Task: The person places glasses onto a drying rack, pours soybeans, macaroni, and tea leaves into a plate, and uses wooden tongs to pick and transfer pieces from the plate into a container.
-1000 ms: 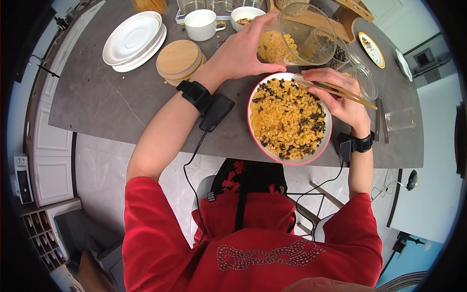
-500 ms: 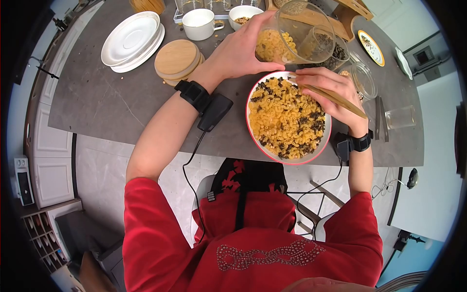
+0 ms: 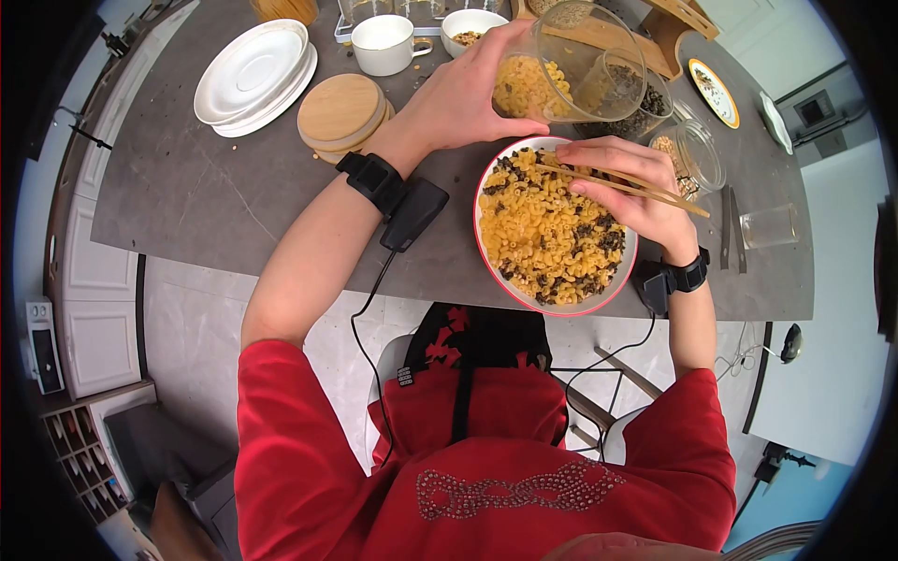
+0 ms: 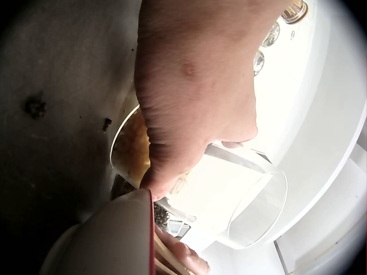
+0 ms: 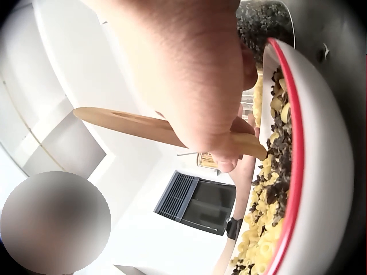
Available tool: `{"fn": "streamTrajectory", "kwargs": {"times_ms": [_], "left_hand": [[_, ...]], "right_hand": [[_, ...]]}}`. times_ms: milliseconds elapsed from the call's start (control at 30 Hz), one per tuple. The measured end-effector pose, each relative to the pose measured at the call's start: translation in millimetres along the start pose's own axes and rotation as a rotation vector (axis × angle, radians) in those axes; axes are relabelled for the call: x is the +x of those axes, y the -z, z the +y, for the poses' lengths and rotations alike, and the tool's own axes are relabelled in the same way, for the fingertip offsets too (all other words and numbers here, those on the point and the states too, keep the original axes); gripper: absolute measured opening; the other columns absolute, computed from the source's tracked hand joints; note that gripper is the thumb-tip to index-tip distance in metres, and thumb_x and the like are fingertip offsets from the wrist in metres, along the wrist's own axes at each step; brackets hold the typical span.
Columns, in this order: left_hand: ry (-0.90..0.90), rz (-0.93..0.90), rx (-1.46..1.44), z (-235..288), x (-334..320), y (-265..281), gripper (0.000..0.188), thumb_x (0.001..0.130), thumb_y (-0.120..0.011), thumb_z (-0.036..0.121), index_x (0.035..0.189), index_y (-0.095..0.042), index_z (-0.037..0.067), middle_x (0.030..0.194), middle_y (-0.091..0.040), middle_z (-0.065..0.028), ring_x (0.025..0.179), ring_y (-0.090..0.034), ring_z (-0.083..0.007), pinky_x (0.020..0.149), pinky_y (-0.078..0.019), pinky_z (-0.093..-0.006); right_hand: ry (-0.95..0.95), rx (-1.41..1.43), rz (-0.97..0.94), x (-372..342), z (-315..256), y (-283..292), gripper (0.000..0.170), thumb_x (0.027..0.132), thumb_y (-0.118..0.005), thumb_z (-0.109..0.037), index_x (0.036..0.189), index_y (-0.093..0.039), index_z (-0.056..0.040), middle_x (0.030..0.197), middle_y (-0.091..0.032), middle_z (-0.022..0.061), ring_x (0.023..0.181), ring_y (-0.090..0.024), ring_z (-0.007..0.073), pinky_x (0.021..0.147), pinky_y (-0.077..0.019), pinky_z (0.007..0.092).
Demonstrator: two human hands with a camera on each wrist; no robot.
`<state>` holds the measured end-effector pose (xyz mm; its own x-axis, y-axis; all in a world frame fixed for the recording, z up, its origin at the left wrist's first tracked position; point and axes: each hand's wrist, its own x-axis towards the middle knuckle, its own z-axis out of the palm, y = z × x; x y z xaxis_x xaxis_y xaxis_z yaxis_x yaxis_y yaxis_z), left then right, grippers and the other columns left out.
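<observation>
In the head view, a white bowl point(image 3: 481, 222) with a red rim holds yellow macaroni point(image 3: 533, 229) mixed with dark dried flakes. My left hand point(image 3: 465, 107) grips a clear glass jar point(image 3: 599, 37) beyond the bowl, tipped with its mouth to the right and more macaroni inside. The left wrist view shows this hand point(image 4: 195, 86) wrapped round the glass, its thumb beside the bowl's rim. Over the bowl's right side, my right hand point(image 3: 641, 182) holds wooden tongs point(image 3: 673, 198), tips above the macaroni at the far side; their wooden side point(image 5: 135, 126) also shows in the right wrist view.
Behind the glass jar stands a container of dark flakes point(image 3: 655, 112). An open jar point(image 3: 702, 159) lies to the right, near dark metal tongs point(image 3: 734, 229) and a clear glass point(image 3: 770, 227). White plates point(image 3: 253, 70), wooden lids point(image 3: 341, 110) and a white cup point(image 3: 382, 49) stand left.
My right hand has shifted slightly left and nearer over the bowl, and the tongs have turned so both arms show apart. The left hand and its jar have hardly moved.
</observation>
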<state>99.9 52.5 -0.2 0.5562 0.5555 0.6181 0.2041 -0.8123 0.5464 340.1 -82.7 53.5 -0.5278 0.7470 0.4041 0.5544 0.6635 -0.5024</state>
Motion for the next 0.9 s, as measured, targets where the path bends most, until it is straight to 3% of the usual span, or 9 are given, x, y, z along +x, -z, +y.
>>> {"fn": "streamTrajectory", "kwargs": {"times_ms": [533, 633, 867, 900], "left_hand": [[0.003, 0.003, 0.008, 0.4, -1.0, 0.7, 0.109, 0.074, -0.095, 0.044, 0.156, -0.033, 0.009, 0.149, -0.052, -0.0183, 0.135, -0.057, -0.0369, 0.112, -0.048, -0.0461], [0.022, -0.004, 0.001, 1.5, -1.4, 0.9, 0.11, 0.074, -0.095, 0.044, 0.157, -0.033, 0.009, 0.149, -0.053, -0.0183, 0.135, -0.057, -0.0367, 0.112, -0.0479, -0.0462], [0.009, -0.003, -0.012, -1.0, -1.1, -0.1, 0.11, 0.073, -0.095, 0.044, 0.157, -0.033, 0.009, 0.149, -0.053, -0.0178, 0.135, -0.057, -0.0369, 0.112, -0.0479, -0.0462], [-0.026, 0.031, 0.023, -2.2, -1.4, -1.7, 0.111, 0.073, -0.094, 0.048, 0.156, -0.032, 0.01, 0.148, -0.053, -0.0203, 0.131, -0.059, -0.0399, 0.106, -0.0515, -0.048]], "right_hand": [[-0.108, 0.067, -0.007, -2.4, 3.7, -2.5, 0.021, 0.091, -0.079, -0.01, 0.109, -0.075, 0.0011, 0.108, -0.078, 0.012, 0.098, -0.075, 0.026, 0.088, -0.0596, 0.0358], [-0.099, 0.101, 0.033, -5.1, 9.8, -4.6, 0.024, 0.09, -0.08, -0.013, 0.111, -0.076, -0.0021, 0.107, -0.079, 0.0107, 0.093, -0.077, 0.0248, 0.08, -0.0602, 0.0336], [-0.028, 0.117, 0.039, -1.7, 4.3, -0.4, 0.023, 0.09, -0.081, -0.011, 0.111, -0.076, -0.0022, 0.106, -0.079, 0.0109, 0.092, -0.077, 0.0239, 0.081, -0.0601, 0.034], [-0.021, 0.095, 0.019, -1.9, 5.6, 0.3, 0.024, 0.089, -0.081, -0.011, 0.111, -0.077, -0.0025, 0.105, -0.078, 0.0109, 0.092, -0.076, 0.0241, 0.081, -0.0601, 0.0342]]}}
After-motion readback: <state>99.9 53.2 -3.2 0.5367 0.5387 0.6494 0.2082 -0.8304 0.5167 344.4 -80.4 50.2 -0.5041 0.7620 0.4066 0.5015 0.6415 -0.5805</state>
